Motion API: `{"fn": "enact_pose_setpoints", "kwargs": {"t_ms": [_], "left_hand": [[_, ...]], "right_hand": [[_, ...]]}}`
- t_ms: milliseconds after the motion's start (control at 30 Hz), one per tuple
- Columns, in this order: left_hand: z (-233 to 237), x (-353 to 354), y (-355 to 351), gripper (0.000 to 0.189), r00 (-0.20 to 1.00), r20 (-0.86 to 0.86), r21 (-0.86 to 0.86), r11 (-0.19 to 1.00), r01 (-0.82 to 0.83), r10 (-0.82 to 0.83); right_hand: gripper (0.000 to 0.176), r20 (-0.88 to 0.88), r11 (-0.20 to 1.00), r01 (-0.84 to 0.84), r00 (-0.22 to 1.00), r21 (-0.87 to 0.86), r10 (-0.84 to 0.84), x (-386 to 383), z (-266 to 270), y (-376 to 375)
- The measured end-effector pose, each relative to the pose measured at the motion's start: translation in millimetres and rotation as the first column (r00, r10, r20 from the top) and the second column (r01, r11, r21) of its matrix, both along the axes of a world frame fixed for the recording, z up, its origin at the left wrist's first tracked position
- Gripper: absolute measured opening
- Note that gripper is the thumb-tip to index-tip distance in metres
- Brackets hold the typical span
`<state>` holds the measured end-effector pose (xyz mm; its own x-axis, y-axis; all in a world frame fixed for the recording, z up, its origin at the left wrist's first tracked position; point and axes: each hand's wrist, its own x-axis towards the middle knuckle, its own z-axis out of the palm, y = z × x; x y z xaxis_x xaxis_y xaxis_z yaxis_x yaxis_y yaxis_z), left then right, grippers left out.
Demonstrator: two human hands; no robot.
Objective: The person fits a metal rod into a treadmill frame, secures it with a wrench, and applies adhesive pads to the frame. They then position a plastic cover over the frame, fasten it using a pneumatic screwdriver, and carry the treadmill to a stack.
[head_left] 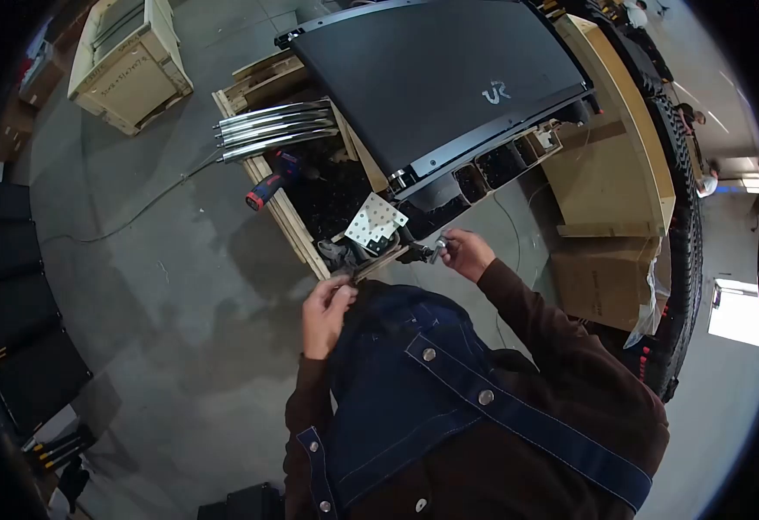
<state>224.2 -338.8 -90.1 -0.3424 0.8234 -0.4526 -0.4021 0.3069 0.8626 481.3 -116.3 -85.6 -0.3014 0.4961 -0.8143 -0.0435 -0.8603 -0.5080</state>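
Observation:
My right hand (469, 254) pinches a small silver metal part (438, 250) beside the near corner of the wooden workbench. Its exact kind is too small to tell. My left hand (327, 314) is at the bench's near left edge, fingertips pressed together; whatever lies between them cannot be made out. Between and beyond the hands, a white perforated plate (375, 222) lies tilted over some small dark parts. Further back on the bench, a red and black cordless drill (268, 184) lies on its side.
A large black panel (431, 74) with a white logo covers the bench's far part. Several shiny metal tubes (275, 127) jut out left. A wooden crate (128, 74) stands far left, a cardboard box (600, 282) right. A cable (149, 212) crosses the floor. Other people are at the far right.

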Motion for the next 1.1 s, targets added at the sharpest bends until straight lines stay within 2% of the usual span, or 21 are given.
{"fn": "enact_pose_setpoints", "kwargs": {"t_ms": [67, 133, 200, 233, 267, 300, 333, 400, 433, 500, 600, 633, 667, 700, 733, 800, 900, 967, 1000, 1033, 1100], "left_hand": [[21, 8, 26, 0.029, 0.992, 0.040, 0.097, 0.989, 0.115, -0.119], [29, 5, 41, 0.028, 0.978, -0.034, 0.162, 0.965, 0.206, -0.204], [27, -6, 46, 0.032, 0.969, -0.131, 0.182, 0.956, 0.230, -0.208], [35, -15, 50, 0.035, 0.962, 0.120, 0.201, 0.955, 0.220, -0.247], [45, -24, 53, 0.038, 0.891, 0.361, 0.219, 0.954, 0.206, -0.275], [52, -32, 55, 0.046, 0.828, 0.460, 0.292, 0.936, 0.199, -0.319], [62, -38, 57, 0.046, 0.837, 0.450, 0.295, 0.936, 0.191, -0.313], [83, -51, 64, 0.046, 0.753, 0.568, 0.376, 0.919, 0.121, -0.331], [92, -55, 70, 0.044, 0.760, 0.580, 0.329, 0.938, 0.112, -0.294], [81, -59, 88, 0.037, 0.870, 0.382, 0.283, 0.936, 0.210, -0.311], [74, -67, 111, 0.028, 0.895, 0.224, 0.234, 0.913, 0.335, -0.386], [74, -68, 117, 0.028, 0.903, 0.249, 0.228, 0.928, 0.296, -0.349], [77, -69, 123, 0.028, 0.907, 0.304, 0.206, 0.950, 0.236, -0.291], [79, -70, 131, 0.028, 0.904, 0.361, 0.180, 0.968, 0.174, -0.229], [78, -72, 141, 0.028, 0.912, 0.349, 0.195, 0.968, 0.156, -0.217], [75, -75, 158, 0.029, 0.851, 0.508, 0.155, 0.986, 0.064, -0.135], [72, -86, 184, 0.028, 0.830, 0.550, 0.162, 0.987, 0.004, -0.094], [70, -98, 200, 0.027, 0.787, 0.611, 0.161, 0.987, -0.022, -0.082], [70, -105, 209, 0.027, 0.785, 0.615, 0.152, 0.988, -0.031, -0.069], [73, -113, 220, 0.024, 0.789, 0.609, 0.145, 0.989, -0.014, -0.078], [76, -130, 243, 0.022, 0.785, 0.613, 0.128, 0.992, 0.008, -0.086]], "right_hand": [[0.010, -0.059, 0.999, -0.023, 0.998, -0.035, 0.021, -24, 37, -22], [0.012, -0.414, 0.979, -0.127, 0.909, -0.156, 0.052, -45, 69, -35], [0.020, -0.599, 0.978, -0.163, 0.799, -0.130, 0.053, -67, 110, -36], [0.023, -0.677, 0.976, -0.188, 0.733, -0.110, 0.065, -73, 122, -31], [0.026, -0.709, 0.978, -0.199, 0.698, -0.066, 0.094, -77, 126, -26], [0.026, -0.723, 0.977, -0.199, 0.686, -0.081, 0.080, -82, 134, -23], [0.026, -0.735, 0.975, -0.201, 0.675, -0.099, 0.065, -88, 140, -18], [0.027, -0.741, 0.974, -0.211, 0.667, -0.089, 0.077, -96, 142, -9], [0.028, -0.740, 0.972, -0.211, 0.669, -0.106, 0.065, -99, 142, -3], [0.029, -0.711, 0.971, -0.211, 0.700, -0.110, 0.071, -110, 143, 12], [0.025, -0.644, 0.962, -0.262, 0.750, -0.076, 0.153, -133, 148, 38], [0.026, -0.645, 0.955, -0.289, 0.744, -0.073, 0.176, -142, 143, 51], [0.030, -0.548, 0.953, -0.292, 0.787, 0.075, 0.284, -151, 137, 62], [0.034, -0.583, 0.918, -0.333, 0.711, 0.213, 0.393, -157, 130, 76], [0.034, -0.492, 0.875, -0.363, 0.726, 0.319, 0.480, -168, 130, 89], [0.035, -0.460, 0.838, -0.384, 0.708, 0.386, 0.536, -184, 129, 115], [0.032, -0.441, 0.809, -0.436, 0.682, 0.394, 0.583, -208, 129, 152], [0.028, -0.190, 0.708, -0.457, 0.753, 0.537, 0.630, -224, 132, 169], [0.022, -0.008, 0.457, -0.482, 0.682, 0.748, 0.732, -236, 143, 176], [0.022, -0.009, 0.458, -0.489, 0.676, 0.742, 0.737, -248, 145, 185], [0.019, -0.057, 0.382, -0.374, 0.647, 0.845, 0.760, -270, 140, 199]]}}
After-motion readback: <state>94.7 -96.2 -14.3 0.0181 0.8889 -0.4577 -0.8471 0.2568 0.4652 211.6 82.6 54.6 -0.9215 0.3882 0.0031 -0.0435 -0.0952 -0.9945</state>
